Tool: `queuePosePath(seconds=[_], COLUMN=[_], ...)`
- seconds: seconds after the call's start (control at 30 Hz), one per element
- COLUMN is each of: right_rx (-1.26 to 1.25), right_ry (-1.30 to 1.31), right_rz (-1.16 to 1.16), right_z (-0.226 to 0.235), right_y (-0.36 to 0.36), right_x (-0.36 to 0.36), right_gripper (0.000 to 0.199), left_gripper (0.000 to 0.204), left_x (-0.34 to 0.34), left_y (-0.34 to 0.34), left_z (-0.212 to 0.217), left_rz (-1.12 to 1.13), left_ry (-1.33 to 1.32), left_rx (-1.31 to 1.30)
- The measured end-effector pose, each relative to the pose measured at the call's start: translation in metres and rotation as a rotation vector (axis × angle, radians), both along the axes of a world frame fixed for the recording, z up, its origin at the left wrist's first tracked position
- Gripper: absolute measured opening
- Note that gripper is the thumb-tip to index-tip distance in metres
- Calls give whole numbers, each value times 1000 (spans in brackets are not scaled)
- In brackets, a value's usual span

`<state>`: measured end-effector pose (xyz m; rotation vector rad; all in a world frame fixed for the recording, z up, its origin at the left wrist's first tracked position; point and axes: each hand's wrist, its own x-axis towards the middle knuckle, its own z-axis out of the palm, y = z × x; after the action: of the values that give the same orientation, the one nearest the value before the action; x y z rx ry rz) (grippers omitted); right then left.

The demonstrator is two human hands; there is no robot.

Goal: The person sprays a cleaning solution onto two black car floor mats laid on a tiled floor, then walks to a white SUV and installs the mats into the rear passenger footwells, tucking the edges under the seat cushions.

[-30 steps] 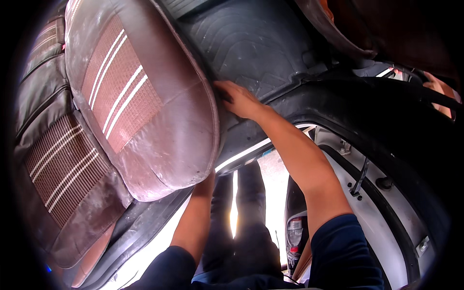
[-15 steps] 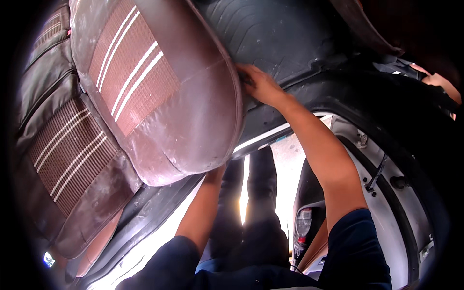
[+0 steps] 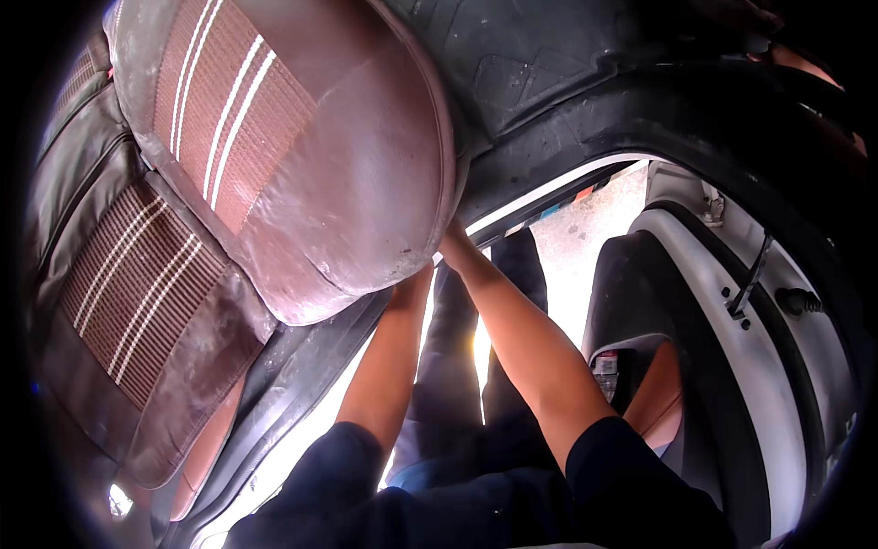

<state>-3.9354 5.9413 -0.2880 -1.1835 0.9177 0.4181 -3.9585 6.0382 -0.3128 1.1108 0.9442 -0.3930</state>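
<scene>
Across the upper left of the frame lies a brown seat (image 3: 357,183). At centre, the left forearm (image 3: 386,361) runs under its lower edge, left hand hidden; the right hand (image 3: 455,242) is mostly covered there. Whether either grips, I cannot tell. Lower right, a door (image 3: 709,297) stands open.

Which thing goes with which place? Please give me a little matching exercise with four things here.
1. Large brown leather-like seat cushion
2. Dark moulded floor covering
3. White-edged metal car door
4. Person's bare right hand

A. Open, at the right
B. Mostly hidden at the cushion's edge
C. Upper left, above the left forearm
D. At the top, right of the cushion

Pairs: 1-C; 2-D; 3-A; 4-B
</scene>
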Motion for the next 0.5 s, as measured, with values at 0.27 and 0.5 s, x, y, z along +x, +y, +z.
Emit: queuePosePath(seconds=[0.27,0.5], right_rx=[232,13], right_ry=[-115,-99], right_rz=[-246,-120], right_z=[-75,-45], right_y=[35,-1], right_x=[-29,-5], right_gripper=[23,18], left_gripper=[18,10], left_x=[6,6], left_y=[10,14], left_z=[-11,-11], left_rz=[-16,65], left_ry=[-31,157], left_rx=[-89,49])
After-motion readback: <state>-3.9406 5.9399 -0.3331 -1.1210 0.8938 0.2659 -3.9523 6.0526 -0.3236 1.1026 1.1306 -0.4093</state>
